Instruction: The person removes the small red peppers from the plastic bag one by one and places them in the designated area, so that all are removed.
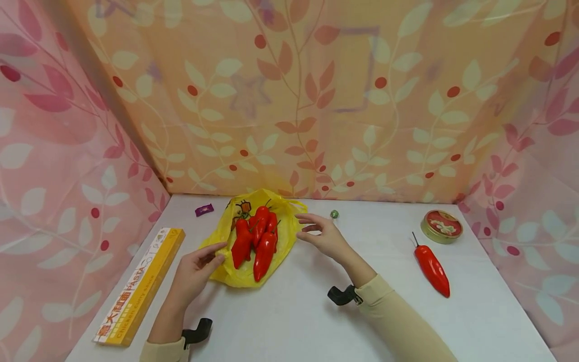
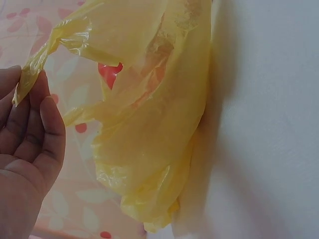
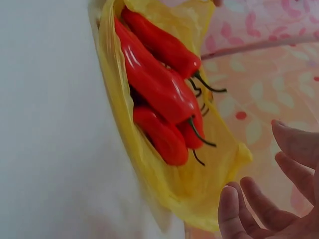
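In the head view, a yellow bag [image 1: 286, 241] lies spread on the white table [image 1: 289, 322], its mouth wide enough to show the red peppers [image 1: 265, 251] bunched inside, their stems mostly toward the patterned cloth [image 1: 307, 100] behind. The left hand [image 1: 192, 274] is at the bag's left edge and the right hand [image 1: 323, 236] at its right, a placing that suits work on both sides of the mouth at once. Off to the right, a single pepper [image 1: 431, 270] lies outside the bag, just before a round tin [image 1: 442, 227]; a pasta box [image 1: 140, 289] lies along the left side, and a purple packet [image 1: 204, 210] and a small green ball [image 1: 334, 214] sit near the back, all of them leaving the middle to the bag. The left wrist view shows that hand pinching a twisted handle [image 2: 35, 74] between thumb and fingers; the plastic is drawn up toward the grip, which probably helps hold that side raised. In the right wrist view the peppers rest against one another within the bag wall, which seems to hem them in. The right hand's fingers are apart and loosely bent, gripping nothing, beside the rim; whether a fingertip touches it, I cannot tell.
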Demonstrator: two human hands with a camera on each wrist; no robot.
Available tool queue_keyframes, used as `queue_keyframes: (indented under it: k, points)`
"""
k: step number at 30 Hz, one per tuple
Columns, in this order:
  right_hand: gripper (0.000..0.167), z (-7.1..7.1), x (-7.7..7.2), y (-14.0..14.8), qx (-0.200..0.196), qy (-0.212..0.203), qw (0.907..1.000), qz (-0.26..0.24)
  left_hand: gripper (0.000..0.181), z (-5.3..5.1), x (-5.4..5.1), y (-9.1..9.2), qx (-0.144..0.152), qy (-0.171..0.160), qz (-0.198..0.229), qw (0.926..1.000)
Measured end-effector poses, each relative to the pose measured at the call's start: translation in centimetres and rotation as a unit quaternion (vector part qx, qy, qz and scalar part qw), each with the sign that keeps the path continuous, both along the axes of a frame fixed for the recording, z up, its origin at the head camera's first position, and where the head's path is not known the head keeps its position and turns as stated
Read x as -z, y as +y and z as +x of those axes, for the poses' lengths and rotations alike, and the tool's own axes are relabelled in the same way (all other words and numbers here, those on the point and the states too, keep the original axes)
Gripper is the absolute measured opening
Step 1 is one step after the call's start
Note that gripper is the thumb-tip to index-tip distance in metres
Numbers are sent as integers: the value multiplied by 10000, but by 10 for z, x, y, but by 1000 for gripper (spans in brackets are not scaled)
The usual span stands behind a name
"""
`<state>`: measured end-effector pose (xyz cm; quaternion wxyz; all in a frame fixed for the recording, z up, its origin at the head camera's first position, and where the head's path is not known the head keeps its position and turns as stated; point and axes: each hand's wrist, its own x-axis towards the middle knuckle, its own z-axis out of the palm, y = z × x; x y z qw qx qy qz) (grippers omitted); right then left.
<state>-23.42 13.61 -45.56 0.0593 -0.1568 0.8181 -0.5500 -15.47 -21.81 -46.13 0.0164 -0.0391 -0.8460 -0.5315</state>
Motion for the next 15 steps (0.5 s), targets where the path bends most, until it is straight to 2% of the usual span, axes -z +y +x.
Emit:
queue_keyframes:
  k: [10,15]
  points:
    - [52,-10,21,-46,-95,-61,9996,-265,40,-1,0,1,-36,-106,-48,9999]
    - [54,-12,35,-63,-120,56,9995,-275,39,-1,0,0,-17,10,-58,10000]
